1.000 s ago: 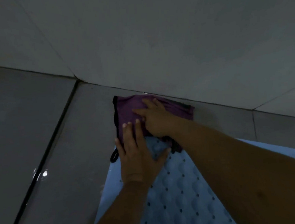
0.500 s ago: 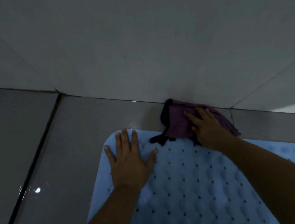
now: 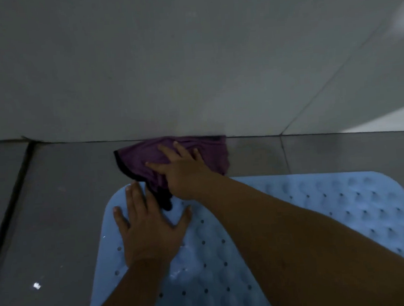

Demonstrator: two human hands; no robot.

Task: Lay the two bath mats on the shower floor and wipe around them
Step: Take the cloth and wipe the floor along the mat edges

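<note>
**tilefan:** Head view, looking down at a shower floor [image 3: 56,212] of dark grey tiles. 1 light blue bath mat [image 3: 322,216] with rows of small holes and bumps fills the lower middle and lower right of the frame, lying flat on the tiles. Its rounded top left corner sits just below centre.

**mopguy:** Only 1 mat? And what are the hands doing?

**tilefan:** Yeah, only 1 shows. The left hand [image 3: 149,229] is flat on that top left corner of the mat, palm down, fingers straight and spread, thumb out to the right. It's pressing, not gripping anything.

**mopguy:** And the right?

**tilefan:** The right hand [image 3: 183,171] lies just above centre on a purple cloth [image 3: 141,157] with a black edge. Fingers are stretched out and a bit apart, pushing the cloth down on the tiles, no pinching that I can see.

**mopguy:** Where's the cloth exactly?

**tilefan:** On the strip of floor between the mat's top edge and the grey wall [image 3: 188,57], its far edge right at the wall joint. A dark bit of it hangs over the mat's corner, next to the left hand's fingers. There's also a small bright white speck [image 3: 36,285] on the tiles at lower left.
</note>
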